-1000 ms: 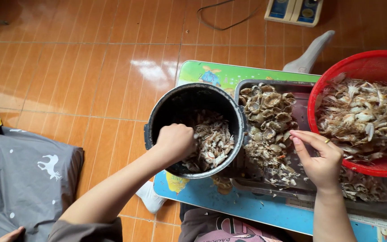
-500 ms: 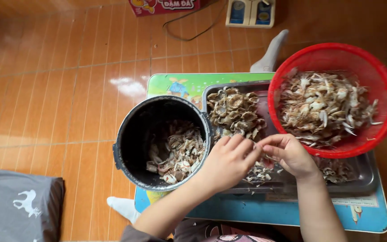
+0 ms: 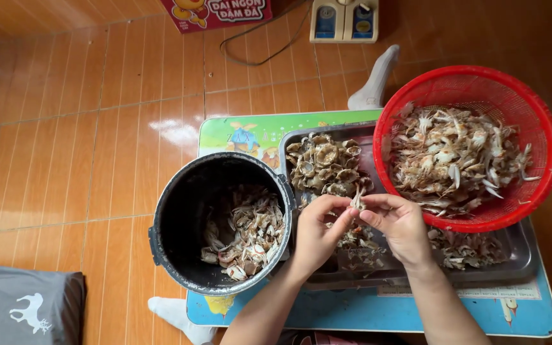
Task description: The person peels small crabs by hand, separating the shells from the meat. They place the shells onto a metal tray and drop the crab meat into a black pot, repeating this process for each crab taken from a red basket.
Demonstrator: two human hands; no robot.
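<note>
Both hands are brought together over the metal tray [image 3: 519, 255], with a small crab piece [image 3: 356, 199] pinched between them. It's gripped by the fingertips of the left hand [image 3: 314, 233] from one side and by the thumb and fingers of the right hand [image 3: 400, 223] from the other, so both are clamped on the same little bit. The piece is held just above the heap of shells [image 3: 326, 165] that's piled in the tray's left half.

A black pot [image 3: 180, 217] is parked right next to the left hand, touching the tray's edge, and some pale crab scraps [image 3: 247, 233] are seen at its bottom. A red basket [image 3: 531, 115] loaded with whole small crabs [image 3: 455, 156] is set on the tray's right end, just beside the right hand.

Everything is laid out on a low table [image 3: 365, 313] with a blue and green cartoon print, which is placed on an orange tiled floor [image 3: 65, 128]. A socked foot [image 3: 372, 83] is spotted past the table's far edge, and a grey cushion [image 3: 23, 306] is tucked in the bottom left corner.
</note>
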